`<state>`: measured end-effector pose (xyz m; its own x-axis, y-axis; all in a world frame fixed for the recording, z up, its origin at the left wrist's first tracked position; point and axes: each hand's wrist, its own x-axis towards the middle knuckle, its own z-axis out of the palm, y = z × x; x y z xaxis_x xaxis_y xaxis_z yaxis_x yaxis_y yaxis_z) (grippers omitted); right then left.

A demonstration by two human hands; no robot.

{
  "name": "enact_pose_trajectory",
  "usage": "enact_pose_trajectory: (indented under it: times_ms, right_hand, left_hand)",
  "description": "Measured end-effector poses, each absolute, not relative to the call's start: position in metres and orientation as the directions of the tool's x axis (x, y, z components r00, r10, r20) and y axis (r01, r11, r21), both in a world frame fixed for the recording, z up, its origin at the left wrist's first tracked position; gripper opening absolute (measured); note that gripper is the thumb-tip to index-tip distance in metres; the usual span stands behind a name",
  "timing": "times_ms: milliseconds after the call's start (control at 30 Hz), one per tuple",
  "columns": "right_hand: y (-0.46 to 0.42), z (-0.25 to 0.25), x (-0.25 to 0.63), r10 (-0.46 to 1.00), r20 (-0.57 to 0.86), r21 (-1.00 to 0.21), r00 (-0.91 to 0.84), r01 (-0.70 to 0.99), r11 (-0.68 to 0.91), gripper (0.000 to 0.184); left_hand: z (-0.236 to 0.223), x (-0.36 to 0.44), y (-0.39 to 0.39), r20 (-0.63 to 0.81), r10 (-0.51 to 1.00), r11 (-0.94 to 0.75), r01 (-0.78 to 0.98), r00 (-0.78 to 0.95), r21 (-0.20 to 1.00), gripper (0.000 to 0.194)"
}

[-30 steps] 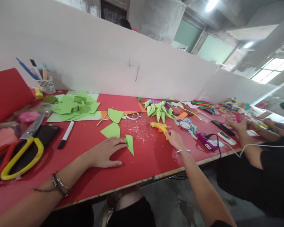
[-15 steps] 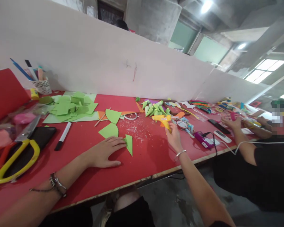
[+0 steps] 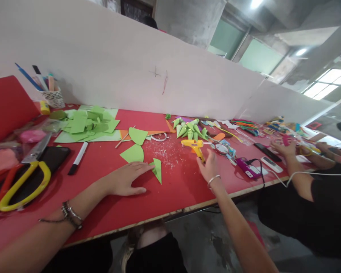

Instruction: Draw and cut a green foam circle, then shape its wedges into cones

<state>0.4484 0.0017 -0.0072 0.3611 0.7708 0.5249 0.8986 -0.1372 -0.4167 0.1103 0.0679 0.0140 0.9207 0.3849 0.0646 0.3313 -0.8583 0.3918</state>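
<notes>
My left hand [image 3: 127,177] lies flat on the red tabletop, fingers stretched out and thumb apart. Its fingertips touch a small folded green paper piece [image 3: 157,170], partly hiding its left end. Just beyond that hand are two green paper sectors, a nearer one [image 3: 133,154] and a farther one [image 3: 138,135]. A yellow hot glue gun [image 3: 193,144] rests on the table with its nozzle to the right. My right hand [image 3: 208,168] is at the end of the gun's handle, thumb and fingers spread apart, with no grip around it.
Green paper cutouts [image 3: 88,123] pile up at back left; small green paper cones [image 3: 189,129] cluster behind the gun. Large yellow-handled scissors [image 3: 42,178] and a marker [image 3: 78,158] lie left. A purple power adapter [image 3: 247,168] sits right, near a co-worker's hand [image 3: 284,148].
My right hand has loosened from the glue gun's handle and drawn slightly back, leaving the gun on the table. My left hand stays at the folded paper. The view has shifted slightly.
</notes>
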Motion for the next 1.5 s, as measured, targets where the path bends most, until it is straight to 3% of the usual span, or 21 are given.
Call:
enact_pose_trajectory:
  times_ms: [67, 167, 233, 333, 433, 600, 833, 1133, 1233, 1367, 1500]
  right_hand:
    - [-0.011, -0.001, 0.432, 0.741, 0.592, -0.425, 0.317, 0.904, -0.047, 0.042]
    - [-0.021, 0.004, 0.399, 0.913, 0.400, -0.556, 0.078, 0.813, 0.174, 0.030]
    - [-0.018, 0.003, 0.377, 0.957, 0.287, -0.666, -0.032, 0.711, 0.224, 0.043]
    - [-0.001, -0.001, 0.352, 0.958, 0.216, -0.623, -0.186, 0.729, 0.282, 0.064]
    - [0.016, -0.002, 0.341, 0.962, 0.223, -0.563, -0.160, 0.784, 0.261, 0.064]
    - [0.030, 0.003, 0.339, 0.969, 0.170, -0.517, -0.177, 0.821, 0.241, 0.051]
    - [0.036, 0.008, 0.336, 0.976, 0.130, -0.530, -0.177, 0.819, 0.219, 0.032]
    - [0.037, 0.007, 0.330, 0.980, 0.172, -0.568, -0.097, 0.804, 0.179, 0.026]
    - [0.037, 0.007, 0.330, 0.981, 0.167, -0.689, -0.095, 0.701, 0.185, 0.021]
    - [0.045, 0.016, 0.328, 0.985, 0.093, -0.902, -0.146, 0.406, 0.145, 0.017]
    - [0.060, 0.025, 0.317, 0.982, 0.122, -0.976, -0.142, 0.165, 0.145, 0.028]
  left_hand:
    - [0.015, 0.110, 0.069, 0.051, 0.380, -0.855, 0.330, 0.924, 0.400, 0.068]
    - [0.017, 0.110, 0.069, 0.049, 0.381, -0.850, 0.328, 0.923, 0.413, 0.066]
    - [0.019, 0.109, 0.068, 0.060, 0.409, -0.837, 0.348, 0.911, 0.422, 0.065]
    - [0.021, 0.108, 0.066, 0.104, 0.460, -0.818, 0.376, 0.882, 0.435, 0.060]
    - [0.020, 0.109, 0.065, 0.148, 0.462, -0.832, 0.369, 0.874, 0.414, 0.054]
    - [0.013, 0.110, 0.069, 0.090, 0.435, -0.855, 0.379, 0.896, 0.353, 0.060]
    - [0.011, 0.110, 0.068, 0.101, 0.418, -0.873, 0.368, 0.903, 0.319, 0.059]
    - [0.001, 0.117, 0.071, 0.329, 0.648, -0.761, 0.603, 0.687, 0.239, 0.048]
    - [0.000, 0.117, 0.072, 0.355, 0.675, -0.736, 0.621, 0.647, 0.269, 0.045]
    - [0.003, 0.117, 0.074, 0.362, 0.752, -0.659, 0.644, 0.551, 0.388, 0.045]
    - [0.009, 0.118, 0.077, 0.303, 0.840, -0.540, 0.633, 0.451, 0.554, 0.039]
